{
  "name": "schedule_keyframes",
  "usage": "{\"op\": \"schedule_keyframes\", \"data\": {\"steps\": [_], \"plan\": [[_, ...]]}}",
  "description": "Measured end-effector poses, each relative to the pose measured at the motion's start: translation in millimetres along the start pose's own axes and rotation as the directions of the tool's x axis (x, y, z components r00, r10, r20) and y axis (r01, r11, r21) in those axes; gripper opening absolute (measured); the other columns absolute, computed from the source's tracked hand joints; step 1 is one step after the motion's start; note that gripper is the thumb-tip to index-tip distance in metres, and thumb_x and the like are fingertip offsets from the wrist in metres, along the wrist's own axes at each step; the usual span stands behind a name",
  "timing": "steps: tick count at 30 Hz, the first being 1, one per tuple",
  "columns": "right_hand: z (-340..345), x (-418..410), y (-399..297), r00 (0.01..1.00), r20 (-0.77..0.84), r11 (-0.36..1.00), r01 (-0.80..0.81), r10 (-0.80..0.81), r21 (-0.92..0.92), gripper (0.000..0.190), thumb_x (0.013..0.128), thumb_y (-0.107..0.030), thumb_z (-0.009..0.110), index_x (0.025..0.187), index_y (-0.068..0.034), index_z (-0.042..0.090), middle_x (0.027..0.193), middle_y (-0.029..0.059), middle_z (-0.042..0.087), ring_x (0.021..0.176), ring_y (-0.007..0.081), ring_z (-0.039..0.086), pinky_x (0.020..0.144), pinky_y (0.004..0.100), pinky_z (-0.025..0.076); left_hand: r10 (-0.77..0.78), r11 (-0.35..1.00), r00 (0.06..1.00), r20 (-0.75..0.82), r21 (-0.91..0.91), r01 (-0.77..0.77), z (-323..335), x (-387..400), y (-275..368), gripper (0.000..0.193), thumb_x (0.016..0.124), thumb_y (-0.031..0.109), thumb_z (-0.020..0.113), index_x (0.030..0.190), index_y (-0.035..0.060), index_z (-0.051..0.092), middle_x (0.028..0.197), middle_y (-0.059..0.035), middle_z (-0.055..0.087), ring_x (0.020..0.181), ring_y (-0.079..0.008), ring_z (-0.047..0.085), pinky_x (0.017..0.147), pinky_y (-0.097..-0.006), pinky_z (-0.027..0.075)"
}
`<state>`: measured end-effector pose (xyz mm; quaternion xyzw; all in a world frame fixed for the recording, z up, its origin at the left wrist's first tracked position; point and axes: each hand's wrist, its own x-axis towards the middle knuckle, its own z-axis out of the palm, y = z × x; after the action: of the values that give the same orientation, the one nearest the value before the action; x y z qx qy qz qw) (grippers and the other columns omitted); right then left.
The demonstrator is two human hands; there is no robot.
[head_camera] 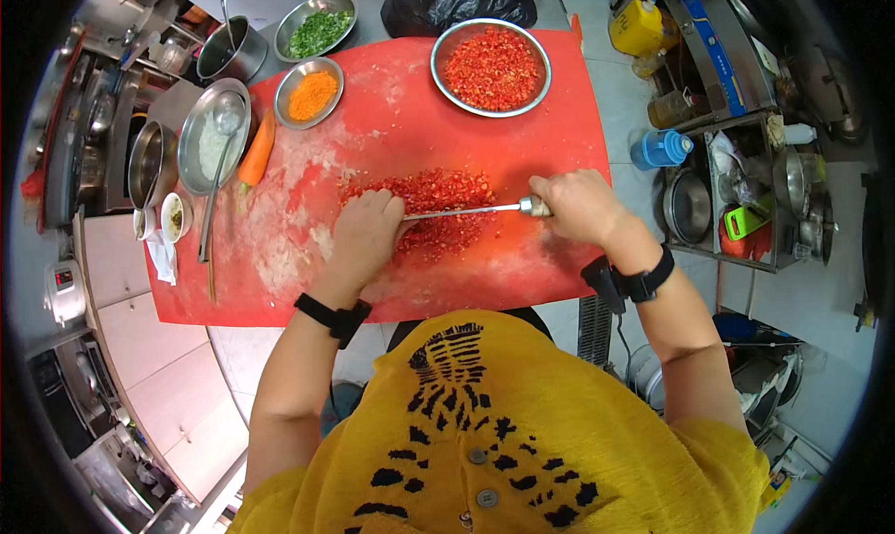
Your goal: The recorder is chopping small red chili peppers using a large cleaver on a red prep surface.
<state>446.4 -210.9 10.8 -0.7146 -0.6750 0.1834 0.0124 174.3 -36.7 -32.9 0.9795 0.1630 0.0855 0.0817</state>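
Note:
A kitchen knife [461, 211] lies crosswise over a heap of chopped red chillies [433, 191], its spine turned up towards me. Around its wooden handle is my right hand [577, 205]. My left hand [367, 233] grips the blade's far end, with the fingers bent; the tip is hidden by it. Chopped chilli lies on both sides of the blade, on a red, worn cutting board [391, 135]. Farther back on the board, a steel bowl [491, 112] holds more chopped red chillies.
At the board's left are a carrot [259, 149], a bowl of chopped orange vegetable [310, 95], and an oval dish [187, 142] with a ladle [215, 198]. Behind stand a bowl of chopped greens [318, 32], a steel pot [234, 50] and a black plastic bag [458, 6]. Shelving [734, 254] flanks the right.

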Motion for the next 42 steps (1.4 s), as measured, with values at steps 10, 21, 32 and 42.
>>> {"op": "schedule_keyframes", "data": {"steps": [10, 21, 32, 42], "plan": [[23, -18, -6, 0.994, -0.013, 0.994, -0.105, 0.106, 0.027, 0.012, 0.078, -0.013, 0.065, 0.088, -0.008, 0.059, 0.074, 0.013, 0.068, 0.071, 0.034, 0.067, 0.059, 0.0483, 0.051, 0.076, 0.997, 0.996, 0.047, 0.021, -0.077, -3, 4, 2, 0.016, 0.083, 0.021, 0.062, 0.082, 0.0093, 0.052, 0.082, -0.0074, 0.054, 0.082, -0.0262, 0.055, 0.072, -0.0383, 0.044], [26, -26, -11, 0.996, -0.065, 0.997, -0.062, 0.064, 0.036, 0.011, 0.079, -0.014, 0.065, 0.086, -0.009, 0.058, 0.071, 0.0129, 0.066, 0.069, 0.0329, 0.067, 0.058, 0.0478, 0.051, 0.056, 0.998, 0.998, 0.032, 0.024, -0.057, -1, -8, 7, 0.014, 0.081, 0.019, 0.063, 0.083, 0.0093, 0.052, 0.083, -0.0075, 0.053, 0.082, -0.0261, 0.055, 0.072, -0.0384, 0.044], [0, 9, 5, 0.999, 0.014, 1.0, 0.031, -0.03, -0.005, 0.011, 0.078, -0.017, 0.066, 0.086, -0.01, 0.062, 0.072, 0.0109, 0.067, 0.071, 0.0316, 0.067, 0.062, 0.0469, 0.051, -0.03, 0.999, 1.0, -0.005, -0.044, 0.03, -2, -3, 3, 0.023, 0.081, 0.02, 0.068, 0.083, 0.0059, 0.049, 0.083, -0.0125, 0.051, 0.078, -0.0322, 0.054, 0.068, -0.0423, 0.044], [7, 0, -5, 1.0, 0.012, 0.999, 0.007, -0.007, 0.041, 0.012, 0.079, -0.016, 0.065, 0.087, -0.009, 0.06, 0.072, 0.0123, 0.067, 0.071, 0.0331, 0.067, 0.061, 0.0473, 0.051, -0.015, 1.0, 0.999, 0.032, 0.005, 0.015, -7, -9, 0, 0.019, 0.083, 0.022, 0.064, 0.083, 0.0077, 0.052, 0.082, -0.0088, 0.053, 0.08, -0.0277, 0.055, 0.069, -0.039, 0.045]]}}
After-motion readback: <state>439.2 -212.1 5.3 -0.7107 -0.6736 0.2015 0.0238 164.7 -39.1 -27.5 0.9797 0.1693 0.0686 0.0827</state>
